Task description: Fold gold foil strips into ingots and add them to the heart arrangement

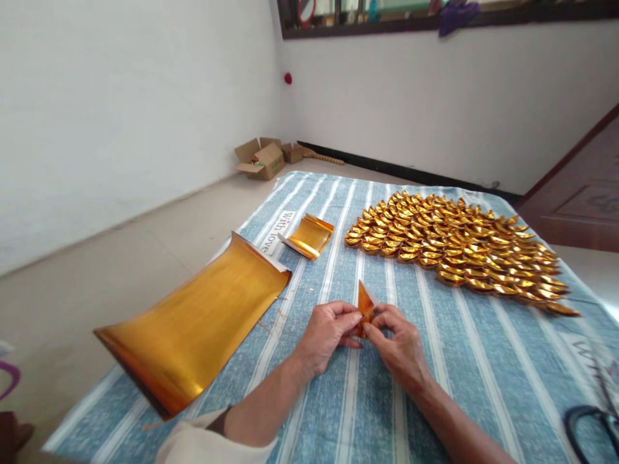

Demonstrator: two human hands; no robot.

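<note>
Between my two hands, above the striped cloth, is a small piece of gold foil paper [365, 298], partly folded, with a pointed corner standing up and a pale underside showing at its right. My left hand [329, 332] pinches its left side between thumb and fingers. From the right, my right hand [397, 341] grips the lower part with thumb and index finger. The fingertips hide the lower folds. Ahead of the hands lies a small stack of cut gold foil sheets [312, 237] with curled edges. A large gold foil sheet [207, 322] spreads out at the left.
Many folded gold paper ingots [454, 241] sit in tight rows at the back right. Black-handled scissors [587, 419] rest at the right front edge. Blue-and-white striped cloth [309, 393] covers the table. An open cardboard box [261, 161] stands on the floor beyond.
</note>
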